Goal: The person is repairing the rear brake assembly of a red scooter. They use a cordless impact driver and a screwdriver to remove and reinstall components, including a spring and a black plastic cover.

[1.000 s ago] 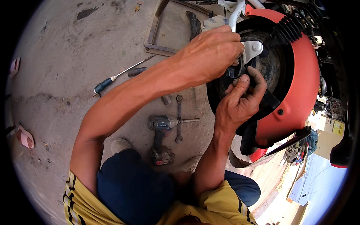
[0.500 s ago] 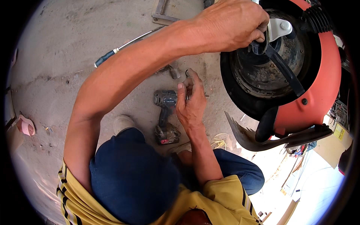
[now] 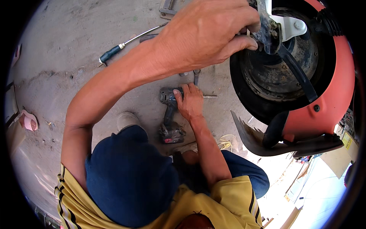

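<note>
My left hand point(image 3: 213, 32) reaches up to the wheel and closes thumb and fingers on the edge of a dark, dirty metal bracket point(image 3: 268, 36). The bracket stands in front of the wheel hub, beside a pale metal arm point(image 3: 293, 27) with a bolt. From it a black bar point(image 3: 299, 72) slants down across the wheel point(image 3: 249, 89). Lower down, my right hand point(image 3: 191, 102) wraps over the front of a dark cordless impact driver point(image 3: 169, 110) on the ground. Its thumb lies on the tool's body, and a thin metal shaft point(image 3: 209, 96) sticks out past the fingers.
A red fender point(image 3: 324, 103) curves round the wheel, with a dark flap point(image 3: 248, 137) below it. On the ground lie a long screwdriver point(image 3: 110, 53), yellow strands point(image 3: 227, 142) and a pink sandal point(image 3: 29, 120). My bent knee point(image 3: 129, 179) rises at the lower left.
My right hand, earlier raised with curled fingers beside the impact driver, has come down onto its front. The left hand stays at the bracket. The wheel appears slightly farther right in view.
</note>
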Motion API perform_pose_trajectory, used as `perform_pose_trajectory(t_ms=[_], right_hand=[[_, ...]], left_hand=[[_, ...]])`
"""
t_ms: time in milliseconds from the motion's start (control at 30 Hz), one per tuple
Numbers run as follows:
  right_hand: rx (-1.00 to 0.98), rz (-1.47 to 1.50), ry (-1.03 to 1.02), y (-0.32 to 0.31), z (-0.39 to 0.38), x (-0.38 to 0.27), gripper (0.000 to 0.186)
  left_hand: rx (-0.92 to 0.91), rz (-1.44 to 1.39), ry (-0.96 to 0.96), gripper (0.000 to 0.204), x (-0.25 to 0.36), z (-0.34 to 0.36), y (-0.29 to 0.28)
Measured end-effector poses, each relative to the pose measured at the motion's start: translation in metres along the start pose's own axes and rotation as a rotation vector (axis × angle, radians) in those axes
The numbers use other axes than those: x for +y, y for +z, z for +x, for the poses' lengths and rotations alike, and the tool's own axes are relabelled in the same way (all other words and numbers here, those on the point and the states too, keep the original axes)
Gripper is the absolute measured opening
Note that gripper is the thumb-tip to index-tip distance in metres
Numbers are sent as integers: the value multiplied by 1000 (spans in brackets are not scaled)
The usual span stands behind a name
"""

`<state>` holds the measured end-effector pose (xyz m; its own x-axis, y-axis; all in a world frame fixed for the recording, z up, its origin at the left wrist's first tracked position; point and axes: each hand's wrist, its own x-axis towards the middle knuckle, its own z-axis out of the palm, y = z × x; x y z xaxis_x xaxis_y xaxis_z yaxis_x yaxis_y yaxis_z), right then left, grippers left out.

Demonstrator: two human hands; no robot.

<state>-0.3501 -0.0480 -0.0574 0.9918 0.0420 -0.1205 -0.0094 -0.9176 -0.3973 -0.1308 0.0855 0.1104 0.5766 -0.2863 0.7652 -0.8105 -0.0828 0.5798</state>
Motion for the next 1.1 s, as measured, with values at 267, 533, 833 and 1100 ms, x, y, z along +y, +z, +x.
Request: perform_pose_trajectory(t_ms=[267, 533, 833, 1100], right_hand=[[-2, 41, 88, -9, 10, 2, 41], [75, -75, 27, -50, 42, -42, 39], [401, 30, -195, -102, 45, -54, 46], [478, 214, -203, -69, 29, -16, 54]], left_hand=[[-1188, -113, -1239, 48, 30, -193, -65], [-247, -801, -1523, 59, 98, -286, 26], [-95, -390, -1393, 40, 52, -222, -31], [380, -423, -1198, 54, 10, -179, -119]])
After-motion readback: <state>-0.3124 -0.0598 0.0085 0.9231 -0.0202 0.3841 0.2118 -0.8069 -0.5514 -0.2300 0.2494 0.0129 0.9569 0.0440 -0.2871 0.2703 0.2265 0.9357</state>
